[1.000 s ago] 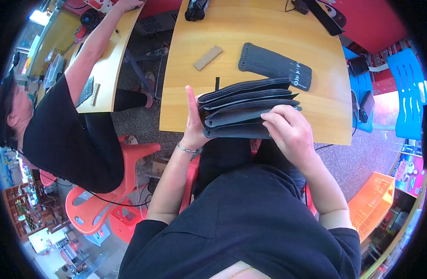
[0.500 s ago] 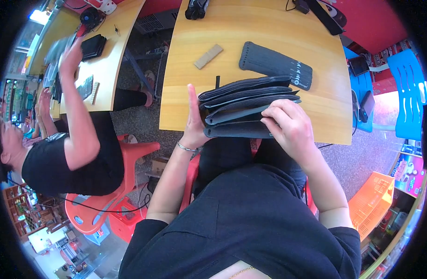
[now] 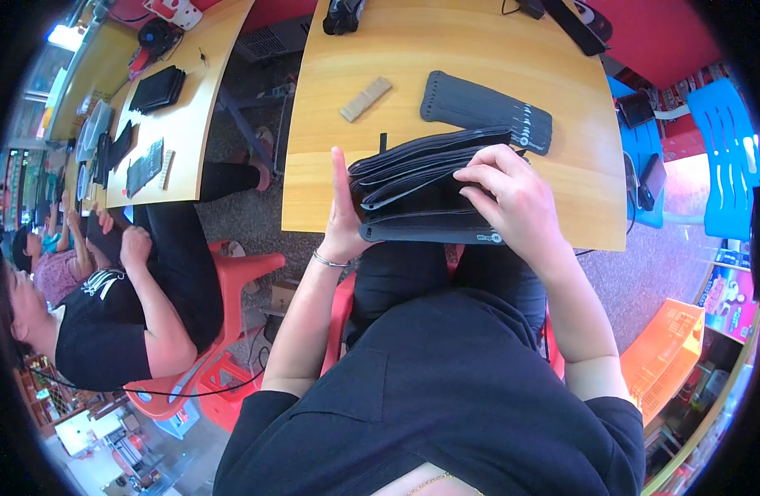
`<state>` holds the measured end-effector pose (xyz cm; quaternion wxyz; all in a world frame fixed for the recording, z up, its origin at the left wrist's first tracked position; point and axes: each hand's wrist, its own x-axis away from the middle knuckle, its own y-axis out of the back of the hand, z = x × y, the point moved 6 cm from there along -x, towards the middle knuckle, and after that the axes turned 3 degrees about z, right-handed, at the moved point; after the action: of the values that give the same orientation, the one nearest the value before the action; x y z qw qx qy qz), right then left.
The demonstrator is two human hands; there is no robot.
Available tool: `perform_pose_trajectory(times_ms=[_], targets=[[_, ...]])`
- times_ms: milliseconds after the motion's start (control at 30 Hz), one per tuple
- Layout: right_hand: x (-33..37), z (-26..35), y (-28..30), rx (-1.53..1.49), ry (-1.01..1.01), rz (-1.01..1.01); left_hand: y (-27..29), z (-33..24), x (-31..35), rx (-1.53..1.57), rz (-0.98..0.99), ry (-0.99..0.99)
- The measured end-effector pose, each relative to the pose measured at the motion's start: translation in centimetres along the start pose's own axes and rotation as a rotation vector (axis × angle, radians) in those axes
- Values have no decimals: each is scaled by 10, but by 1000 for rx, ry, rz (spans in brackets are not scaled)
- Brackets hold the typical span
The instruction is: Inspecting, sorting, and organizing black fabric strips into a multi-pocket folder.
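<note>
A thick stack of black flat strips [image 3: 434, 178] stands fanned at the near edge of the table, with pale print on the lowest strip. My left hand [image 3: 344, 219] supports the stack's left ends, one finger pointing up and the other fingers partly hidden behind it. At the stack's right side my right hand [image 3: 512, 194] is curled, thumb and forefinger pinching among the strips' upper edges. Exactly how many strips lie between those fingertips is hidden. Beyond it lies a flat pile of dark strips [image 3: 479, 103] with rounded, holed ends and white marks.
A small tan cardboard piece [image 3: 366, 98] lies on the wooden table [image 3: 326, 178], left of the flat pile. A black bundle [image 3: 344, 15] is at the far edge. To my left, a seated person [image 3: 107, 331] works at another table. An orange crate [image 3: 663, 355] stands at right.
My right hand has shifted up slightly, and the stack's upper strips now lean farther from the lowest one. The neighbouring person has lowered a raised arm to the lap.
</note>
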<state>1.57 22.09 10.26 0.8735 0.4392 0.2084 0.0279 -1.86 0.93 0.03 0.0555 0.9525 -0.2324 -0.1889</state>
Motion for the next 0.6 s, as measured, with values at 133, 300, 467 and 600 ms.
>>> perform_pose_trajectory(times_ms=[133,300,467,600], targets=[[-1,-1,0,2,-34,22,-1,-2,-1,8,-2,-25],[-3,1,0,15,-31,56,-1,-5,-2,28,-8,-29],[-3,-1,-1,17,-20,49,0,-4,-2,10,-5,-22],[-3,-1,-1,-2,9,29,1,0,0,16,-20,8]])
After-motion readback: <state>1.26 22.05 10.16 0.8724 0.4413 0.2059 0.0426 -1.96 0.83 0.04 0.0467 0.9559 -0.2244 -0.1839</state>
